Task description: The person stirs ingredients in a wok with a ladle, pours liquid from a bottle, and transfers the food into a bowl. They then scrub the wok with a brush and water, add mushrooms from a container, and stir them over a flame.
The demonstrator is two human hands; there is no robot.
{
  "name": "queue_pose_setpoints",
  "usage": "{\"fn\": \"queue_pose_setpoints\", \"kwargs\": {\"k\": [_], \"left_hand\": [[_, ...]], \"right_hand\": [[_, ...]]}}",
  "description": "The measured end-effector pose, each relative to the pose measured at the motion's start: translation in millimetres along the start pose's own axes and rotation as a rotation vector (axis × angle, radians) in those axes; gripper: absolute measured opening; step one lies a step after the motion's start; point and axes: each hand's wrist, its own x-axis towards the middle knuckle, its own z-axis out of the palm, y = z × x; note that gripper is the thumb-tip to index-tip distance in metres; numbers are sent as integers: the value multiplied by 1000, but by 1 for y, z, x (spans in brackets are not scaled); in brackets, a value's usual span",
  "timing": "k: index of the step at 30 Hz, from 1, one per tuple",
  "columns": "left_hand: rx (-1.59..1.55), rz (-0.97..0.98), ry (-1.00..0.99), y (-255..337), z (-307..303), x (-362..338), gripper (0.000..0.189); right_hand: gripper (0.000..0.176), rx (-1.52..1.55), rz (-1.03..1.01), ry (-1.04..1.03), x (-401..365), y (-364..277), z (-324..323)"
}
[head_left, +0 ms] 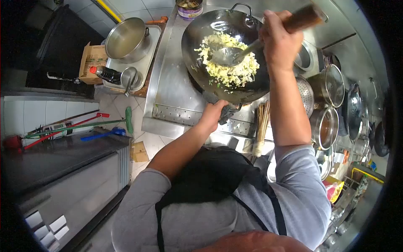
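A large dark wok (197, 31) sits on the steel stove. Inside it lies a heap of chopped yellow and white food (241, 73), like egg and rice, with small green bits. My right hand (282, 42) is closed round the wooden handle of a ladle (247, 50), above the wok's right side. The ladle's bowl rests in the food. At the near rim, my left hand (213, 112) is closed on a dark cloth (228, 113) at the wok's near handle; the cloth hides most of that handle.
Left of the stove, a tray (152, 46) bears a steel pot (126, 40), a red-capped dark bottle (105, 74) and a small metal cup (129, 76). A bamboo brush (261, 126) stands near my right forearm. Several pots, one a brown-filled pot (325, 128), and a perforated strainer (305, 95) are at right.
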Motion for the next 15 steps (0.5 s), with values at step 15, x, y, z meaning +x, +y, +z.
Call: {"fn": "queue_pose_setpoints", "kwargs": {"k": [15], "left_hand": [[-82, -129, -19, 5, 1, 1, 26]], "right_hand": [[24, 156, -88, -2, 25, -23, -72]]}}
